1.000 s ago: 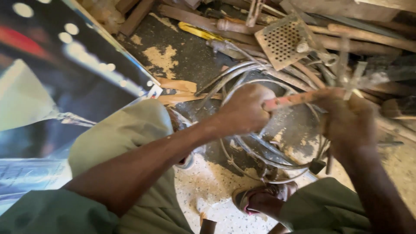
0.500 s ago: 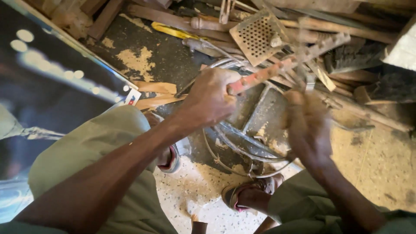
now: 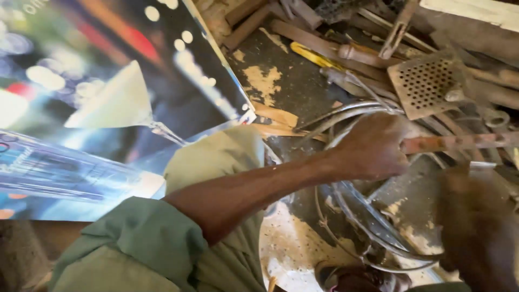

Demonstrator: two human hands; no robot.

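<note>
My left hand (image 3: 373, 146) is closed around the near end of a rusty reddish metal bar (image 3: 459, 142), which runs level to the right over a heap of scrap. Under the hand lie curved metal hoops and wire rings (image 3: 378, 238) on dusty ground. My right hand (image 3: 476, 227) is blurred at the lower right, below the bar and apart from it. Whether it holds anything cannot be seen. My green sleeve and knee fill the lower left.
A perforated square metal plate (image 3: 424, 81) lies behind the bar among rods and pipes. A yellow-handled tool (image 3: 311, 54) and wood offcuts (image 3: 275, 116) lie further left. A large glossy printed poster (image 3: 108, 97) covers the left side. A sandalled foot (image 3: 351, 281) is at the bottom.
My right hand has come off the bar and dropped to the lower right. The bar has swung from tilted up to level, still in my left hand.
</note>
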